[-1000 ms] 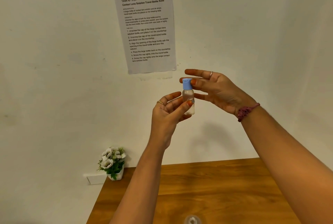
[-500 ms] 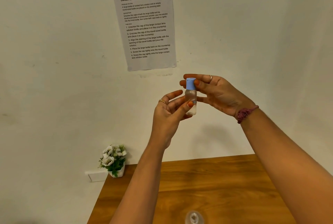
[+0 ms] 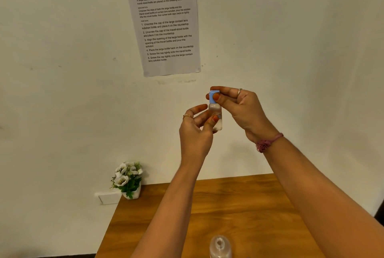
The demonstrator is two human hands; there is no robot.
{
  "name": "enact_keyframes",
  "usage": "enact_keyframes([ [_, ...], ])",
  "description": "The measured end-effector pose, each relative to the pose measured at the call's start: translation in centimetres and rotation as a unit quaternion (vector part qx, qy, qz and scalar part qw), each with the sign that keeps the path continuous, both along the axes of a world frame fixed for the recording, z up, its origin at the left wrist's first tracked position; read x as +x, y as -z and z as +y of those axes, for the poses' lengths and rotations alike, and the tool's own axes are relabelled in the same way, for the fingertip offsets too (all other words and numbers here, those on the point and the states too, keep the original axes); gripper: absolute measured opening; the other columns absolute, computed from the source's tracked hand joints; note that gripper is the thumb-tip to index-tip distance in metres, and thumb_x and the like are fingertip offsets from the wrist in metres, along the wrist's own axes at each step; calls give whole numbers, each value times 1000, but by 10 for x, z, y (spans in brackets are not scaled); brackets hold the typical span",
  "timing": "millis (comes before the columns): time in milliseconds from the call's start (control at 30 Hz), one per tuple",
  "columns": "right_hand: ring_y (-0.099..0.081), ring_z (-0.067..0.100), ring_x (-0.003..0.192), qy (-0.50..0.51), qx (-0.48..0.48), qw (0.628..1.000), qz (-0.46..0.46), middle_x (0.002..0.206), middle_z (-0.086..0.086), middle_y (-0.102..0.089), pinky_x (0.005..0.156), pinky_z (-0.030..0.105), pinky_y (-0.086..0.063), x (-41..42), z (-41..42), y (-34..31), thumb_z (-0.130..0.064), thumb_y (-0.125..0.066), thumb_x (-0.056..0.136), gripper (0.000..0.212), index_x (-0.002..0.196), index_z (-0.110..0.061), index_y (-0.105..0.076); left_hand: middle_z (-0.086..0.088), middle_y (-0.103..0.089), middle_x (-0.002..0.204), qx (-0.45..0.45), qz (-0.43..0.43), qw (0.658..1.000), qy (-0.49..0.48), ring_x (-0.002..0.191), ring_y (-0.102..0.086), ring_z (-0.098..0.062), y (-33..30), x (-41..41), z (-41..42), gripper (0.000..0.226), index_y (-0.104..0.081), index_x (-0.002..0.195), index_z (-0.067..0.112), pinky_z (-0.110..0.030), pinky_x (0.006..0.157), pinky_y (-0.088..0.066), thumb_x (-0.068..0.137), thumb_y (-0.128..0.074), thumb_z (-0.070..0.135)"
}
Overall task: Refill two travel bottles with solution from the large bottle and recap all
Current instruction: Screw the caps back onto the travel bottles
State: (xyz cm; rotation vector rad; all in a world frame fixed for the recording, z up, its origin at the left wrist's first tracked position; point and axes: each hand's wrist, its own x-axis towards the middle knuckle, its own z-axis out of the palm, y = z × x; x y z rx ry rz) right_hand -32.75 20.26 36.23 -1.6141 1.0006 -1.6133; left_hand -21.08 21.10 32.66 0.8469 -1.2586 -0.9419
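A small clear plastic travel bottle [image 3: 215, 115] is held upright in the air, high above the brown wooden tabletop [image 3: 239, 201] and in front of the pale wall. The left hand [image 3: 196, 131] grips its lower body between thumb and curled fingers; the right hand [image 3: 241, 108] pinches its light-blue cap [image 3: 212, 96] from the side. Open room lies all around them. At the bottom frame edge a second clear uncapped bottle [image 3: 220, 246] stands on the tabletop. A white pot of white flowers [image 3: 128, 179] sits by the tabletop's far left corner, and a printed sheet [image 3: 164, 23] hangs above.
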Motion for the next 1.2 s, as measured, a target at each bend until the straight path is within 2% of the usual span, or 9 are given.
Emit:
enact_keyframes([
  [100, -65, 7, 101, -17, 6, 1000, 1, 109, 6, -68, 83, 13, -48, -3, 4, -1, -15, -56, 91, 29, 118, -8, -61, -4, -68, 115, -18, 3, 1000, 14, 100, -67, -12, 6, 3, 1, 42, -48, 119, 21, -35, 86, -57, 84, -68, 9],
  [167, -64, 8, 103, -29, 11, 999, -8, 111, 5, -68, 86, 15, -49, -8, 7, -2, -15, -54, 92, 30, 120, -8, -59, 8, -61, 122, -27, -15, 999, 36, 110, -61, -5, 12, 11, 2, 61, -42, 129, 27, -23, 90, -52, 79, -73, 11],
  [267, -63, 1, 101, -31, 23, 999, -9, 108, -3, -69, 79, 9, -48, -13, 11, -1, -19, -52, 93, 29, 120, -15, -59, 16, -45, 136, 0, -39, 998, 58, 120, -50, -3, 35, 21, 5, 85, -31, 140, 30, -7, 78, -49, 72, -78, 9],
  [333, -63, -2, 98, -31, 38, 999, -6, 106, -7, -69, 74, 6, -47, -15, 13, 4, -21, -52, 93, 27, 118, -18, -60, 14, -43, 139, 33, -67, 996, 56, 121, -49, -7, 61, 26, 8, 86, -30, 140, 30, -11, 77, -51, 72, -78, 9],
  [500, -63, -6, 90, -31, 71, 997, -13, 102, -7, -69, 69, 5, -45, -19, 26, 26, -15, -52, 93, 23, 115, -16, -60, 8, -52, 134, 139, -140, 979, 50, 114, -54, -8, 139, 41, 21, 64, -44, 128, 30, -14, 73, -54, 76, -76, 10],
  [600, -63, -7, 87, -22, 91, 996, -14, 104, -2, -67, 68, 6, -44, -22, 36, 50, -11, -53, 92, 24, 116, -12, -58, 4, -54, 133, 198, -184, 962, 44, 113, -55, -9, 179, 46, 32, 60, -47, 129, 24, -24, 83, -54, 77, -76, 13],
  [767, -59, -4, 78, 3, 131, 991, 26, 98, -8, -67, 74, 12, -46, -32, 53, 105, -14, -61, 88, 23, 109, -22, -62, 0, -48, 140, 274, -261, 925, 28, 122, -50, -17, 228, 47, 43, 72, -40, 138, 16, -28, 91, -48, 76, -77, 16],
  [967, -61, 6, 95, 3, 208, 975, 74, 107, -1, -66, 81, 18, -51, -42, 79, 174, -13, -61, 87, 27, 112, -22, -60, -4, -44, 143, 309, -328, 892, 22, 127, -46, -19, 263, 42, 49, 84, -36, 140, 14, -32, 98, -46, 70, -82, 18],
  [1200, -61, 10, 102, 19, 281, 951, 131, 110, -1, -64, 86, 27, -52, -48, 105, 248, -18, -63, 86, 30, 115, -21, -58, -7, -38, 148, 304, -410, 858, 61, 134, -39, -21, 279, 43, 59, 99, -29, 144, 8, -37, 106, -41, 64, -86, 15],
])
